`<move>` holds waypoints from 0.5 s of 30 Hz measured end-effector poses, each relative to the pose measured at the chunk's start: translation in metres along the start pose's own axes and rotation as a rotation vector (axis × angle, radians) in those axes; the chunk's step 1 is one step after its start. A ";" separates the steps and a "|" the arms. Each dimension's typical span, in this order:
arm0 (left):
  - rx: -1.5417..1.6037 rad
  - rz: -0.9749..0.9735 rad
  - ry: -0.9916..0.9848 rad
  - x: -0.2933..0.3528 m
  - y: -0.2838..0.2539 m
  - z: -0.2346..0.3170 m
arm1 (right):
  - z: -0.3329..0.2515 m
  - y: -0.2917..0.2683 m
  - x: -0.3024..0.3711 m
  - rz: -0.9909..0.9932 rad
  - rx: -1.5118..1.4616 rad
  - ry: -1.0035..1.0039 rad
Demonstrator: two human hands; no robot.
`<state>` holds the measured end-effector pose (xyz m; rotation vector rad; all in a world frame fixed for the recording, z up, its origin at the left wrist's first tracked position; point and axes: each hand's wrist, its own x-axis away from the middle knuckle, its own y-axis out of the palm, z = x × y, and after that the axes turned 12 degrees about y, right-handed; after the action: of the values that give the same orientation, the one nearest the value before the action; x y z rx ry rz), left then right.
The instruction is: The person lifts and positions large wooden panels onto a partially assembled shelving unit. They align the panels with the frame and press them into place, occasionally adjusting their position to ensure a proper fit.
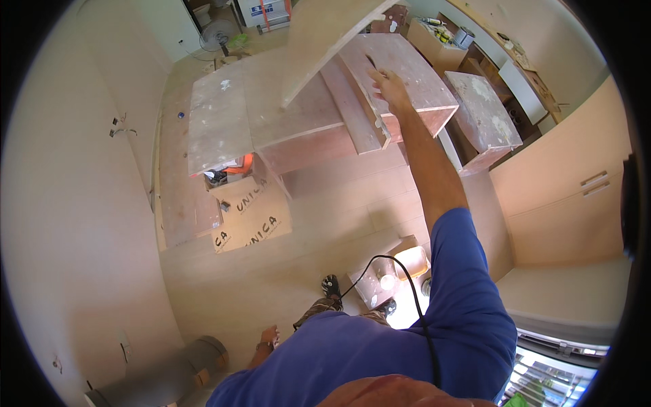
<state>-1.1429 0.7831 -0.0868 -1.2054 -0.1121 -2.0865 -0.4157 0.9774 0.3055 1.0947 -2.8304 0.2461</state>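
Note:
My right hand [390, 88] reaches far forward over a pale, dust-marked wooden box panel [413, 71]. Its fingers are closed around a thin, dark-tipped tool [370, 61] whose exact kind is too small to make out. Just left of that hand runs a narrow board [359, 95] with a raised edge. A large pale panel [325, 51] stands tilted on the worktop [285, 102]. Low beside my body hangs my left hand [270, 334], away from the furniture; its fingers are too small and partly turned away to read.
A black cable [424, 319] loops over my front. By my feet stand a paint-spotted box [369, 278] and a light tub [411, 262]. A grey roll [163, 370] lies at lower left. Cardboard [264, 224] covers some floor; a smaller cabinet [485, 115] stands right.

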 end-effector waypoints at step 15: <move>0.355 0.086 0.085 -0.044 -0.029 0.133 | 0.250 -0.047 0.290 -0.094 -0.087 0.386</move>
<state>-1.0508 0.8823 -0.0388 -0.8913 -0.3681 -1.9390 -0.6057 0.7063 0.1083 1.0305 -2.4213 0.2878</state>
